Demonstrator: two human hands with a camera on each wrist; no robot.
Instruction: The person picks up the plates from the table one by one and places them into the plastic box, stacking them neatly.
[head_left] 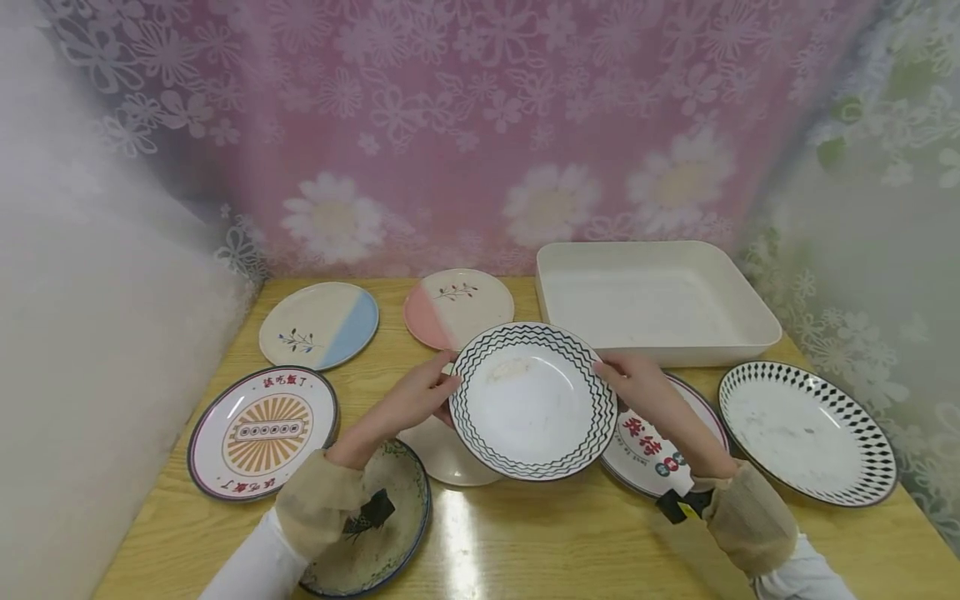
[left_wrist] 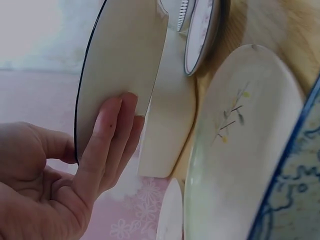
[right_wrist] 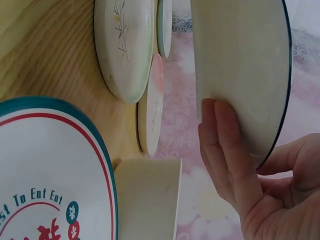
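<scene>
Both hands hold a white plate (head_left: 532, 408) with black zigzag lines round its rim, raised above the table. My left hand (head_left: 405, 400) grips its left edge, thumb on the upper face. In the left wrist view, fingers (left_wrist: 107, 135) lie along the plain underside. At the opposite edge my right hand (head_left: 648, 396) grips in the same way, and the right wrist view shows its fingers (right_wrist: 225, 145) beneath the plate. Below it, a cream plate with a twig drawing (left_wrist: 235, 120) is partly hidden in the head view, as is a plate with red characters (head_left: 641, 454).
A white rectangular tray (head_left: 660, 354) stands at the back right. Around lie a black-diamond-rimmed plate (head_left: 795, 433), a pink-and-cream plate (head_left: 468, 308), a blue-and-cream plate (head_left: 315, 312), an orange-sunburst plate (head_left: 262, 475) and a dark-rimmed greenish plate (head_left: 397, 517), all on the wooden table (head_left: 510, 550).
</scene>
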